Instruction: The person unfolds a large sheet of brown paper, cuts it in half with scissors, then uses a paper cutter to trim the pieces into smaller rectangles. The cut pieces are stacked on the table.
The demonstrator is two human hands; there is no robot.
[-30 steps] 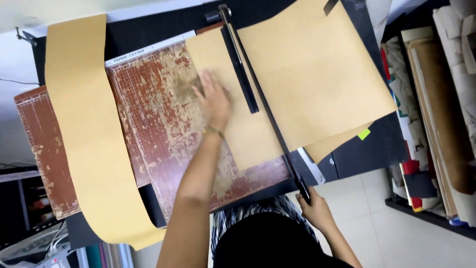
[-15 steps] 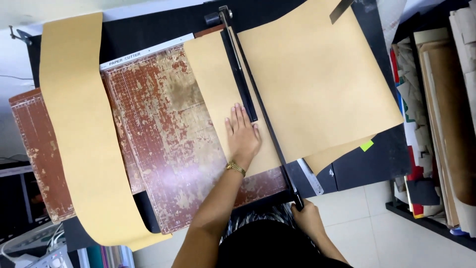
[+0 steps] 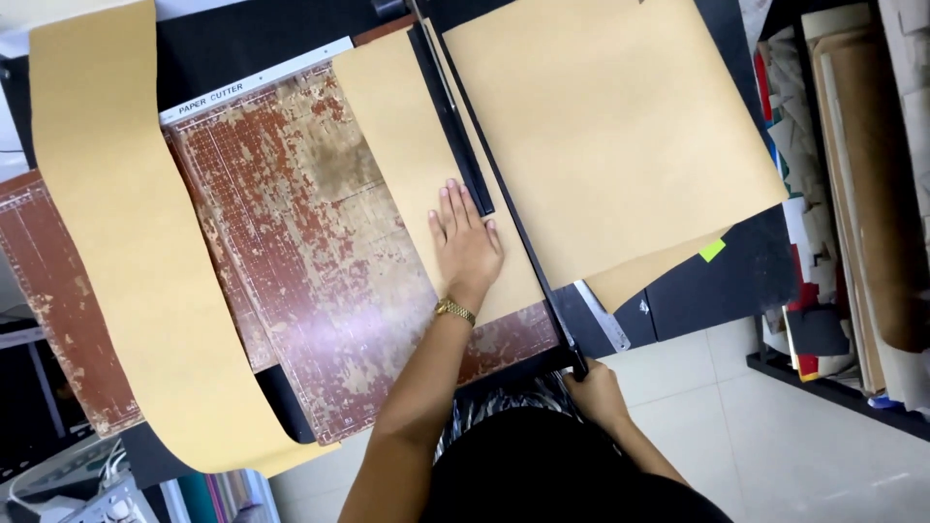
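Bare cutter board (image 3: 310, 232) lies open leftward; cluttered shelf (image 3: 852, 194) blocks the right.

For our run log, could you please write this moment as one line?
left hand: flat on brown paper | right hand: gripping cutter blade handle | blade arm: lowered on paper cutter board

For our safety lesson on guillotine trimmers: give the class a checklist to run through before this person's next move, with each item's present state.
1. Left hand flat on the tan kraft paper sheet: ok.
2. Left fingertips apart from the long black cutter blade arm: not ok, they lie right beside it.
3. Right hand gripping the blade arm's handle end: ok.
4. Paper lying flat on the worn red-brown cutter board: ok.
5. Sheet square to the board's grid: cannot tell.
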